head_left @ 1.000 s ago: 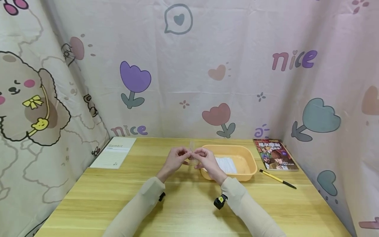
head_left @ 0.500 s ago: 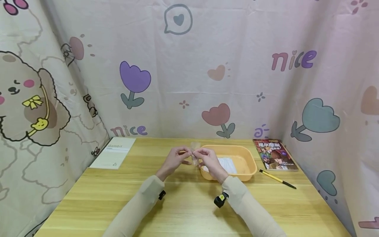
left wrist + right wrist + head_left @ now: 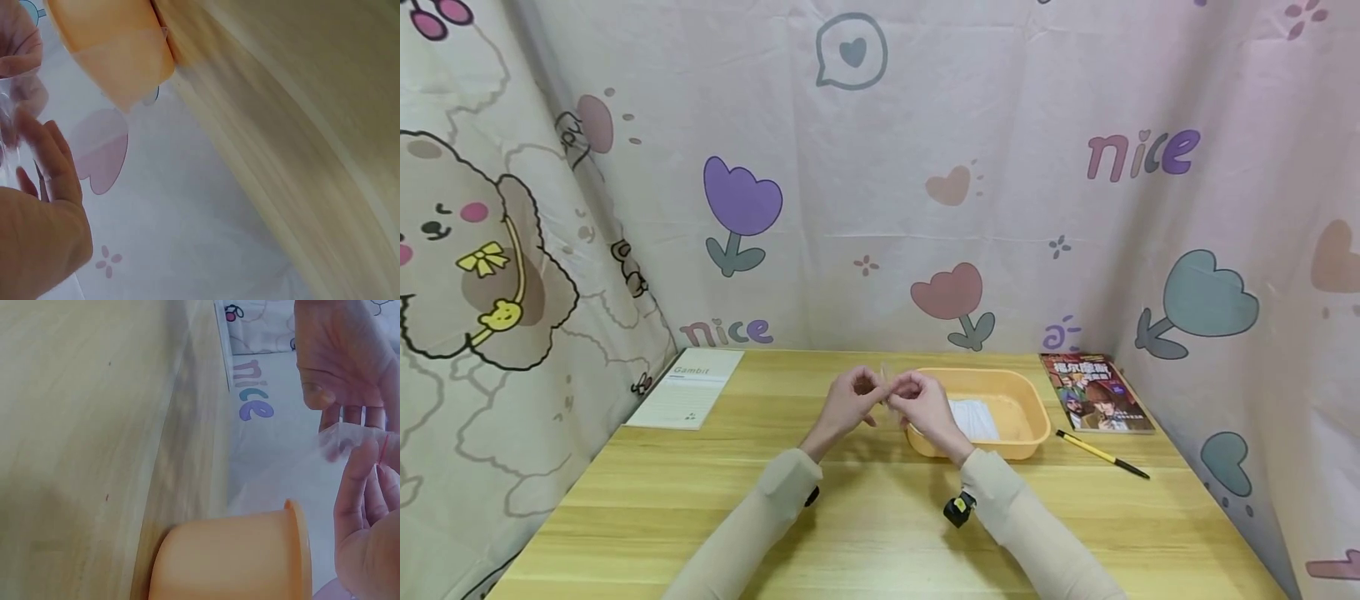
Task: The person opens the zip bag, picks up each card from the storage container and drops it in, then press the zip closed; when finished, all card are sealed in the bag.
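A clear plastic zip bag (image 3: pixel 351 434) with a thin red line along its seal hangs between both hands. In the head view it is a faint sliver seen nearly edge-on. My left hand (image 3: pixel 847 402) pinches it from the left, thumb and fingertips at the mouth end. My right hand (image 3: pixel 927 406) pinches it from the right, the two thumbs almost meeting. In the left wrist view, the see-through bag (image 3: pixel 122 72) spreads in front of the orange basin. Both hands are raised over the table, beside the basin's left rim.
The orange plastic basin (image 3: pixel 1026 433) stands by my right hand with a white folded item (image 3: pixel 973 419) inside. Right of it lie a comic book (image 3: pixel 1101 392) and a yellow and black pen (image 3: pixel 1102 454). A notebook (image 3: pixel 688 389) lies back left; a patterned curtain (image 3: pixel 850 208) hangs behind.
The bag was tilted flatter and more visible half a second ago; now it shows edge-on. Both hands have shifted slightly, the fingertips drawing closer together. Basin and books have not moved.
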Tool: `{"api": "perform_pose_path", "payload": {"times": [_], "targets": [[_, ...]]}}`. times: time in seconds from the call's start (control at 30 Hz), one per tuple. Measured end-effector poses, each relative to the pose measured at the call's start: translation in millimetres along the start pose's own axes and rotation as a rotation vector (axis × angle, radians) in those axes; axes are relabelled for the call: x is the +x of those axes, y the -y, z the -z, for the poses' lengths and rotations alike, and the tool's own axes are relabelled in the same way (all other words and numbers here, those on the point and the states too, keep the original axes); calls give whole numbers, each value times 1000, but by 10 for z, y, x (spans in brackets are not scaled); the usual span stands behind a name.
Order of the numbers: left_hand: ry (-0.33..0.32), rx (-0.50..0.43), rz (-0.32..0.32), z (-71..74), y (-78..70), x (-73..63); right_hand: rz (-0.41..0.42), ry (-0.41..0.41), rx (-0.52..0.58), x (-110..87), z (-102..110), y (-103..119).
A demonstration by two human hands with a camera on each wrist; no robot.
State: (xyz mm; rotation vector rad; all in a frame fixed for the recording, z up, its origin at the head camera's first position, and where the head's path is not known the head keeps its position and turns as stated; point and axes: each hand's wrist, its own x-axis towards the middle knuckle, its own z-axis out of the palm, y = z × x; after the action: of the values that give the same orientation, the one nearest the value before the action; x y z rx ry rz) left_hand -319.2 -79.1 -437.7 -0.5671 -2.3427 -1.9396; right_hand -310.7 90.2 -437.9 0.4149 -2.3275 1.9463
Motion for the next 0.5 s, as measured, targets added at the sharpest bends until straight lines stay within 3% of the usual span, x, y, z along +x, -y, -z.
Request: {"api": "perform_pose_path", "payload": {"times": [0.2,0.5], "targets": [[-70,47,-48,-6,-25,10,-8,-11,-38,7,10,1],[-104,65,-20,26,-57,30,50,-27,-123,14,35,-19]]}}
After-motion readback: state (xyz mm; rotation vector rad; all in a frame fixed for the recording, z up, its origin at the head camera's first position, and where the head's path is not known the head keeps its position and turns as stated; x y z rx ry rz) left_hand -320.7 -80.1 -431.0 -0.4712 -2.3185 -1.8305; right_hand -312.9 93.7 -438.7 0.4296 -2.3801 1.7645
